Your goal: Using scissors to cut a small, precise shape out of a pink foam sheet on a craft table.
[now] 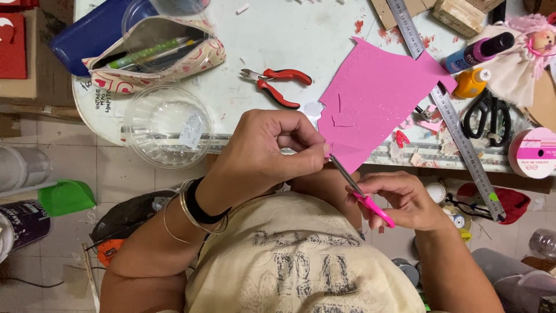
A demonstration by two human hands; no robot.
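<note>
**Trimming a small pink piece with scissors, held clear of the table**

The left hand (272, 153) is closing its fingers (307, 145) in a pinch on a small pink piece (328, 149), holding it in the air just in front of the table (289, 35) edge. The right hand (405, 200) is gripping the pink-handled scissors (362, 194), its fingers curled through and around the handles, and the blades are pointing up and left to meet the pinched piece. Judged from this, the cutting step is in progress on a very small part. The next cut is calling for a steady pinch and short strokes, since the blade tips are working right beside the left fingertips.

Farther out, a large pink foam sheet (376, 98), already notched, is lying on the table and overhanging its near edge. A metal ruler (446, 110) is lying partly under the sheet; red-handled cutters (278, 84) are resting to its left, near a clear plastic bowl (168, 124) and an open pencil case (156, 55).

The outline of the pinched piece is mostly hidden by the left hand, and the blade opening cannot be made out. The objects at the right edge are cut off.
</note>
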